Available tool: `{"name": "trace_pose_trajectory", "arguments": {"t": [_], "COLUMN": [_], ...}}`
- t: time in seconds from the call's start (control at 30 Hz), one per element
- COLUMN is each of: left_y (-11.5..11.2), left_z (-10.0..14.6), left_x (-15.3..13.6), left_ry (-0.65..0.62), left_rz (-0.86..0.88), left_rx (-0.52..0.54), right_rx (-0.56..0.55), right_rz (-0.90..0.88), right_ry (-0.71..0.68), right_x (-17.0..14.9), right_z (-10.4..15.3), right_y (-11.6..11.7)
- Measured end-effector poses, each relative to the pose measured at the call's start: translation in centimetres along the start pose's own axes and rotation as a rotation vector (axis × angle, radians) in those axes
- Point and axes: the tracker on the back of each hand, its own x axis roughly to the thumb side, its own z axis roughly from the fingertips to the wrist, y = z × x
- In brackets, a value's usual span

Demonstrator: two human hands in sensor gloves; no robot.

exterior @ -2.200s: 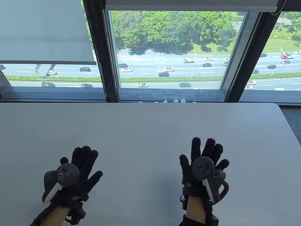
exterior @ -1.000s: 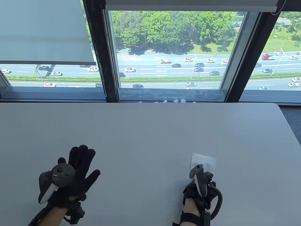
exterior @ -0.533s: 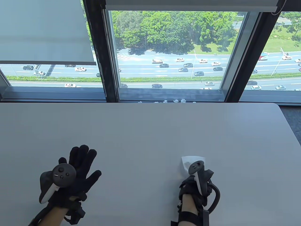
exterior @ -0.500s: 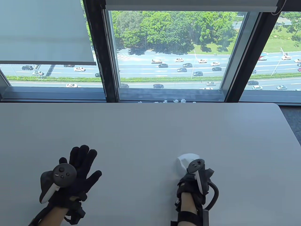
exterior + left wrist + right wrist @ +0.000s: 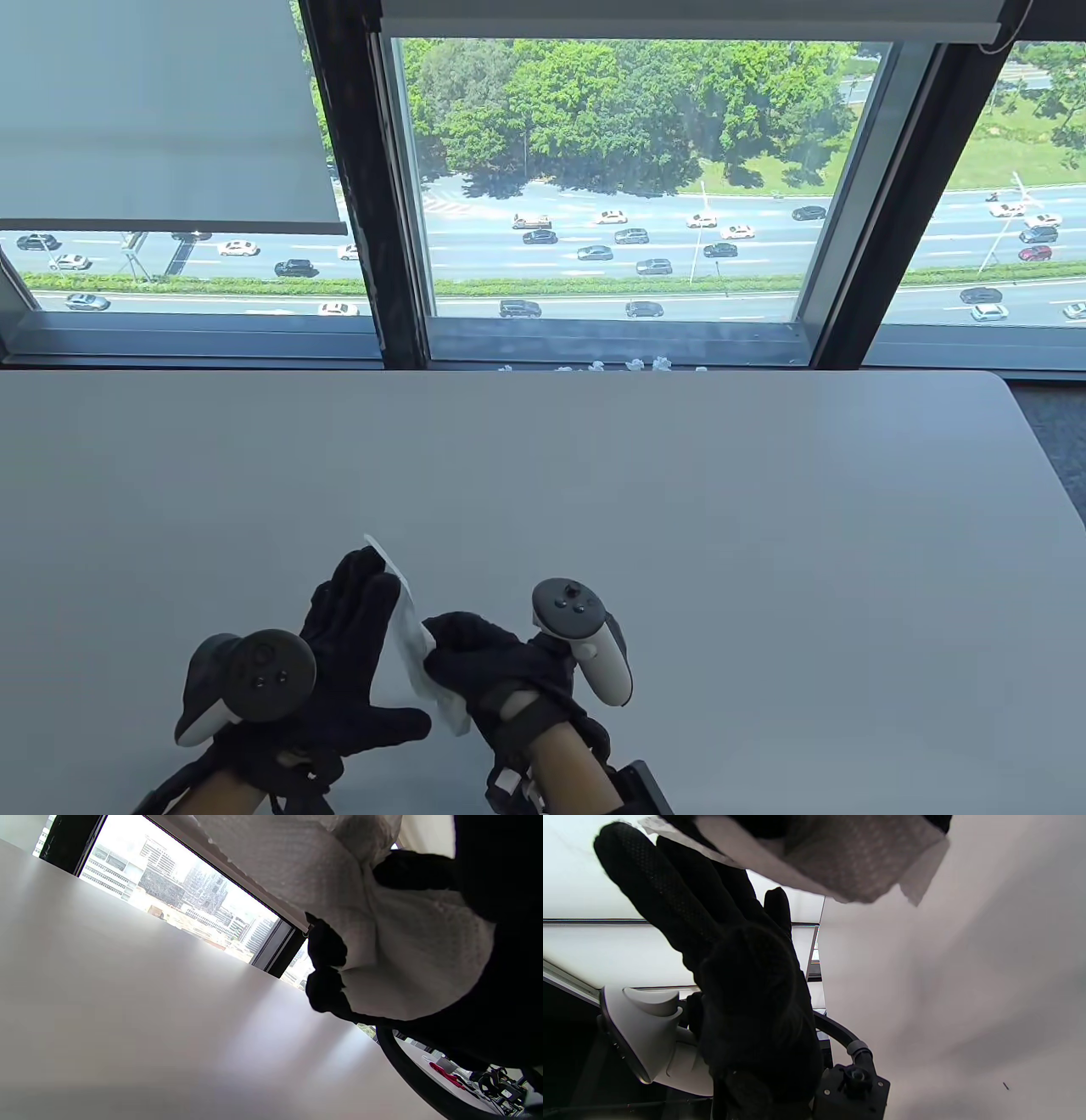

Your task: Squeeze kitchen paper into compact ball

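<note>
Black-gloved left hand point(image 5: 339, 671): near edge of the tabletop point(image 5: 679, 475), left of centre in the table view. Fingers extended and spread, thumb out to the side, palm turned toward the other hand. Grip apart; the far fingertips lie against the left face of the sheet. Tracker point(image 5: 246, 679), grey with a white handle, strapped to its back.

Kitchen paper point(image 5: 416, 645): white, embossed, one sheet, still largely flat and only creased at the middle, not yet a ball. Held above the near tabletop between the two hands, standing on edge and slanting from an upper corner by the left fingertips down toward the wrists. In the left wrist view the sheet point(image 5: 403, 955) shows puckered where dark fingertips point(image 5: 324, 946) curl over its edge. In the right wrist view a folded corner point(image 5: 857, 866) hangs at the top of frame above the left hand point(image 5: 734, 976).

Right hand point(image 5: 501, 662): just right of the sheet, touching it. Fingers bent inward onto the paper, grip clamped on its middle portion. Second tracker point(image 5: 585, 637) rides on its back, round head up.

Paper scraps point(image 5: 611, 367): small white crumpled bits in a row beyond the far tabletop edge, along the window sill point(image 5: 611, 344).
</note>
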Motion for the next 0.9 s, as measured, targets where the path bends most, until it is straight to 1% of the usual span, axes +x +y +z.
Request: {"name": "trace_pose_trajectory", "arguments": {"t": [0.07, 0.13, 0.17, 0.23, 0.27, 0.33, 0.37, 0.4, 0.43, 0.5, 0.57, 0.63, 0.67, 0.7, 0.73, 0.77, 0.83, 0.87, 0.9], "left_y": [-0.2, -0.3, -0.3, -0.1, 0.0, 0.4, 0.7, 0.9, 1.0, 1.0, 0.8, 0.4, 0.4, 0.1, 0.0, -0.1, -0.3, -0.4, -0.5], "left_z": [0.0, 0.0, 0.0, 0.1, 0.0, 0.0, 0.1, 0.1, 0.1, 0.3, 0.3, 0.3, 0.3, 0.2, 0.1, 0.1, 0.0, 0.0, 0.0], "left_x": [0.3, 0.3, 0.2, 0.2, 0.2, 0.4, 0.3, 0.2, 0.1, 0.1, 0.4, 1.1, 1.3, 1.4, 1.4, 1.2, 1.1, 1.1, 1.2], "left_ry": [0.019, 0.037, 0.058, 0.064, 0.055, 0.073, 0.095, 0.107, 0.116, 0.14, 0.135, 0.108, 0.091, 0.061, 0.035, 0.003, -0.031, -0.047, -0.058], "left_rz": [-0.043, -0.045, -0.04, -0.003, 0.016, 0.031, 0.023, 0.014, 0.001, -0.058, -0.112, -0.153, -0.162, -0.169, -0.162, -0.109, 0.027, 0.052, 0.042], "left_rx": [0.025, 0.046, 0.077, 0.119, 0.116, 0.187, 0.233, 0.241, 0.225, 0.27, 0.253, 0.267, 0.249, 0.209, 0.167, 0.118, 0.104, 0.093, 0.069], "right_rx": [0.018, 0.045, 0.055, 0.039, 0.03, 0.012, 0.016, 0.033, 0.047, 0.083, 0.094, 0.07, 0.06, 0.064, 0.036, -0.033, -0.098, -0.108, -0.083], "right_rz": [-0.015, -0.023, -0.024, -0.03, -0.032, -0.025, -0.042, -0.067, -0.07, -0.06, -0.043, -0.016, -0.013, -0.03, -0.032, -0.002, 0.022, 0.009, -0.011], "right_ry": [-0.004, -0.012, -0.019, -0.023, -0.023, -0.004, 0.004, 0.001, 0.001, 0.003, 0.021, 0.049, 0.059, 0.05, 0.062, 0.072, 0.086, 0.088, 0.082], "right_x": [-0.2, -0.1, 0.0, 0.1, 0.1, -0.1, -0.3, -0.4, -0.5, -0.5, -0.6, -0.7, -0.8, -0.8, -0.7, -0.8, -1.0, -1.1, -1.2], "right_z": [-0.1, -0.2, -0.3, -0.1, -0.1, 0.0, 0.0, 0.0, -0.1, -0.3, -0.5, -0.7, -0.7, -0.7, -0.5, -0.3, -0.2, -0.2, -0.3], "right_y": [0.2, 0.5, 0.7, 0.7, 0.7, 0.7, 0.9, 1.0, 1.1, 1.4, 1.9, 2.1, 2.0, 1.9, 1.8, 1.3, 0.5, 0.3, 0.0]}}
